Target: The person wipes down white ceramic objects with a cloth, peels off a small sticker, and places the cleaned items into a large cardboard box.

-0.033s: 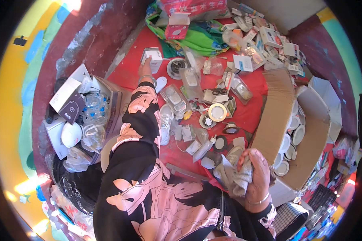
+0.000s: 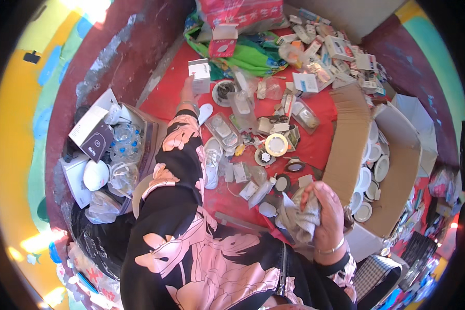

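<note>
At the far left of the red cloth, the fingers of my left hand (image 2: 189, 93) are closed on a small white cardboard box (image 2: 200, 76). Just right of that box is a round dark-centred fixture (image 2: 224, 93) with a pale rim. My right hand (image 2: 327, 214), near my body on the right, grips a crumpled greyish-white cloth (image 2: 300, 221), which hangs in folds past the fingers. In front of me, clear plastic blister packs (image 2: 223, 130), a round yellow-rimmed light (image 2: 276, 145) and small cartons (image 2: 249, 190) lie scattered.
A cardboard box (image 2: 347, 139) of round white lights (image 2: 363, 212) stands at the right. Another full box (image 2: 146, 135) with clear plastic parts is at the left. A heap of small cartons (image 2: 341, 49) and an open pink box (image 2: 223, 42) lie far back. A white shoe (image 2: 212, 163) is below my left forearm.
The white box in my left hand has shifted slightly right and tilted. My right hand, still with the cloth, has moved a little up and left in the picture. The whole view shifted slightly.
</note>
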`<state>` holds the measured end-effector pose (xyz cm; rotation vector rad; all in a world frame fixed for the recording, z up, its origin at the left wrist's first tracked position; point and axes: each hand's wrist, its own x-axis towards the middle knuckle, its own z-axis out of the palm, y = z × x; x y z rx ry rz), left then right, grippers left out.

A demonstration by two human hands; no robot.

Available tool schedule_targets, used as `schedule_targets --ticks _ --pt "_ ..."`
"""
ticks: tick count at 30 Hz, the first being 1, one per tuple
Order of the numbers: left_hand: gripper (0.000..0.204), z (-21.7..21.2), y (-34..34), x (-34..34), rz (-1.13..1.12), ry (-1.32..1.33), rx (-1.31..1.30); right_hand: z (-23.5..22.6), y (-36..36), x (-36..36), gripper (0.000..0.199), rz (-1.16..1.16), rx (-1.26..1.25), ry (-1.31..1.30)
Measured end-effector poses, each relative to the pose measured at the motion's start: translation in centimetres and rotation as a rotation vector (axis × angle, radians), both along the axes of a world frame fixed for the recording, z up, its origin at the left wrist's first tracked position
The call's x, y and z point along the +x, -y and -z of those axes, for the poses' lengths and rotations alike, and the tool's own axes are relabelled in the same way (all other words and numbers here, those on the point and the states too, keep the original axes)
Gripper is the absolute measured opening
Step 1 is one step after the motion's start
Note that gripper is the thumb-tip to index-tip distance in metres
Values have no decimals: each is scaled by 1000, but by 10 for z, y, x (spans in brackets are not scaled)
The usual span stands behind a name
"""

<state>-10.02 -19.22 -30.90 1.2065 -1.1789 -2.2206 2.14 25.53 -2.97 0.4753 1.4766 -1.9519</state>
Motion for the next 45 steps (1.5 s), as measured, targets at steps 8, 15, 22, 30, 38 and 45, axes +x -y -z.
schedule_targets --ticks 8,15,22,30,38,45 --pt "73 -186 -120 1 597 -569 309 -8 -6 -6 26 -103 -181 -320" --pt "72 -298 -227 86 834 -493 416 -38 -13 -9 50 91 65 -748" --pt "59 -293 -273 131 885 -443 112 -29 -8 -28 98 13 -33 -532" --pt "62 -282 -273 102 907 -250 185 -4 -26 -42 68 80 -203 -358" --pt "49 -297 -254 91 1313 -119 -216 -36 -38 -34 86 -516 944 -1104" --pt "58 -273 -254 95 1424 -52 -360 -32 -30 -14 90 -768 808 -970"
